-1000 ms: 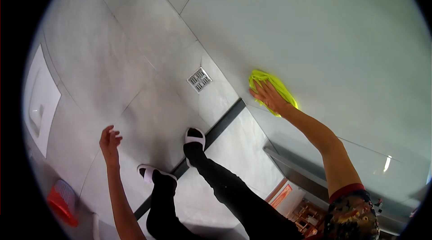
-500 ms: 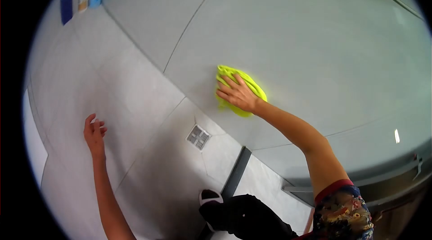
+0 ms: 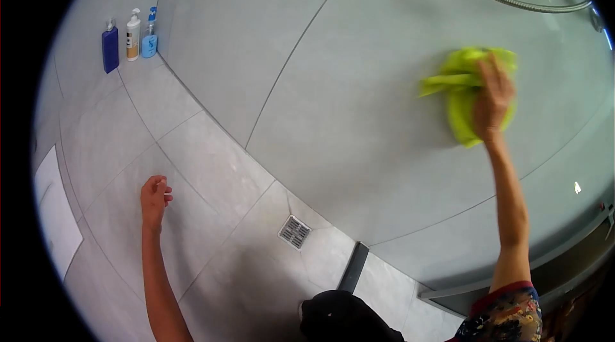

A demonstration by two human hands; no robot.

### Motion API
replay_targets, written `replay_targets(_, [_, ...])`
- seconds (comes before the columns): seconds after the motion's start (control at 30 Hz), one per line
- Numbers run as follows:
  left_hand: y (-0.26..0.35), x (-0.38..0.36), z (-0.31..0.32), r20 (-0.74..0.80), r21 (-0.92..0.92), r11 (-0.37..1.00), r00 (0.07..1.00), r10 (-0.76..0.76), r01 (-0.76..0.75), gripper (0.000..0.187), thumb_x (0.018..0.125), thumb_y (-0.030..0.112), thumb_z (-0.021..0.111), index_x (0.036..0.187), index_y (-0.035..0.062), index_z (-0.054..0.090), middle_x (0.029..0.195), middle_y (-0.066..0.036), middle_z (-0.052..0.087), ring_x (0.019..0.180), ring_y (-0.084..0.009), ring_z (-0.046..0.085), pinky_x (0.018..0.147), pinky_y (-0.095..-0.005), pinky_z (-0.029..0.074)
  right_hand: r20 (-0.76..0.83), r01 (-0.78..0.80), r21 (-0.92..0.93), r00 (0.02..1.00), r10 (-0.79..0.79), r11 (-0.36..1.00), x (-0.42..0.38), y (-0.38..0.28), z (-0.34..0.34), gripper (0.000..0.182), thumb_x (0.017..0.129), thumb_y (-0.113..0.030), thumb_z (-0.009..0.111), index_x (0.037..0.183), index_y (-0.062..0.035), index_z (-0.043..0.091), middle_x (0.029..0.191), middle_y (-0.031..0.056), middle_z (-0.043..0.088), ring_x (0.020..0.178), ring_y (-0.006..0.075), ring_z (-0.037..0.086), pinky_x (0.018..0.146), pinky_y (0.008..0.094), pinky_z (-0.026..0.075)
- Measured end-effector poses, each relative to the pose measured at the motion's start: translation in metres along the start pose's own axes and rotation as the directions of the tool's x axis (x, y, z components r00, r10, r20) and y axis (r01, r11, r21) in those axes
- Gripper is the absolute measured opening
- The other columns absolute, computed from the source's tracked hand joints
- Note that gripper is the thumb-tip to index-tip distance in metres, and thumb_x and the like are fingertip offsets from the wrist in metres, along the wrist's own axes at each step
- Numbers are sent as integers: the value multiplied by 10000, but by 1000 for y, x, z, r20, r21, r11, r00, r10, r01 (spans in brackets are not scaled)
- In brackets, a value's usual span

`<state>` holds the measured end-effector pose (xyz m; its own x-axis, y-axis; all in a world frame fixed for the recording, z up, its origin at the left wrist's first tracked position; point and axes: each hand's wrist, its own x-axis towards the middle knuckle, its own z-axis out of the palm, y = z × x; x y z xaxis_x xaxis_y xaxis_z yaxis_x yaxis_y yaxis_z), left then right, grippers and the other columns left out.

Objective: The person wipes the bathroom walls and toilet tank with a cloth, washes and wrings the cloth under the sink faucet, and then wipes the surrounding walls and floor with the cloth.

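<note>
My right hand (image 3: 493, 100) presses a bright yellow-green cleaning cloth (image 3: 462, 111) against the grey tiled wall (image 3: 359, 117). The cloth is bunched, one strip of it sticks out to the left, and it is slightly blurred by motion. Part of it is hidden under my palm and fingers. On the left, my left hand (image 3: 155, 203) hangs above the floor with nothing in it. Its fingers are loosely bent and a little apart.
Blue, white and light-blue pump bottles (image 3: 132, 35) stand in the far left corner. A square drain (image 3: 295, 232) sits in the tiled floor, near a dark threshold strip (image 3: 353, 268). A metal shower hose (image 3: 512, 2) curves at the upper right. My dark-clothed leg (image 3: 343, 319) is below.
My right hand has slid the cloth up and to the right along the wall. The view has shifted, bringing the hose further in. My left hand stays low, its fingers slightly more bent.
</note>
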<state>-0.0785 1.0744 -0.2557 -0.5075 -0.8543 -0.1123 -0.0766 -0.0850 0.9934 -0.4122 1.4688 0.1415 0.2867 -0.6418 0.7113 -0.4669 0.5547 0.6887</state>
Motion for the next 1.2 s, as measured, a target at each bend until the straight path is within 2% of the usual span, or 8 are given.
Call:
replay_targets(0.13, [-7, 5, 13, 70, 91, 993, 994, -84, 77, 276, 869, 332, 503, 972, 85, 570, 765, -24, 559, 627, -98, 518, 557, -229, 400, -267, -238, -234, 948, 173, 943, 6, 88, -42, 545, 717, -10, 485, 1237, -173, 501, 1249, 53, 511, 1131, 299, 463, 925, 448, 354])
replay_targets(0.23, [-18, 9, 15, 101, 92, 991, 990, -103, 94, 283, 863, 338, 512, 963, 80, 571, 773, -27, 560, 633, -103, 524, 562, -231, 404, -281, -389, -421, 915, 290, 819, 16, 95, -17, 520, 774, -147, 479, 1286, -221, 437, 1280, 39, 480, 1177, 286, 417, 917, 470, 331])
replay_targets(0.4, [-19, 15, 39, 118, 114, 986, 984, -136, 122, 290, 878, 324, 500, 961, 58, 580, 789, -36, 570, 641, -104, 523, 580, -232, 406, -263, -245, -276, 949, 172, 929, 63, 39, 42, 517, 804, -357, 507, 1301, -265, 398, 1324, 14, 426, 1208, 320, 374, 916, 522, 291])
replay_targets(0.47, [-20, 14, 42, 131, 110, 988, 984, -120, 106, 298, 879, 330, 496, 971, 59, 580, 797, -35, 572, 654, -107, 528, 599, -235, 408, -216, -262, -372, 958, 191, 891, 80, 2, 70, 488, 816, -352, 511, 1273, -206, 428, 1320, 54, 413, 1215, 358, 359, 934, 565, 269])
replay_targets(0.6, [-16, 15, 39, 114, 137, 981, 981, -155, 139, 314, 875, 344, 495, 985, 63, 579, 816, -35, 572, 685, -112, 535, 626, -242, 409, -220, -269, -289, 953, 210, 919, 96, -93, 101, 498, 774, -73, 445, 1258, -192, 446, 1272, 99, 443, 1171, 315, 393, 945, 485, 288])
replay_targets(0.93, [-16, 6, 27, 94, 266, 942, 967, -237, 205, 378, 847, 419, 513, 1036, 96, 568, 867, -30, 571, 754, -125, 546, 702, -263, 408, 158, 105, 25, 982, -108, 994, 72, -260, 212, 524, 793, -177, 575, 1280, -109, 395, 1316, 134, 376, 1232, 376, 318, 947, 666, 236])
replay_targets(1.1, [-16, 3, 17, 25, 325, 904, 953, -302, 278, 381, 849, 415, 513, 1054, 99, 570, 875, -30, 574, 757, -120, 543, 705, -261, 408, 208, 230, 361, 925, -318, 904, -11, -356, 269, 541, 748, -142, 639, 1252, -108, 443, 1356, 146, 330, 1259, 404, 282, 978, 623, 252])
replay_targets(1.2, [-23, 2, 10, 20, 323, 905, 954, -300, 278, 376, 854, 406, 507, 1059, 97, 571, 877, -28, 575, 758, -116, 543, 700, -251, 407, 277, 441, 243, 822, -498, 864, -68, -388, 262, 455, 824, -296, 499, 1246, -135, 445, 1305, 107, 409, 1231, 381, 336, 970, 588, 237])
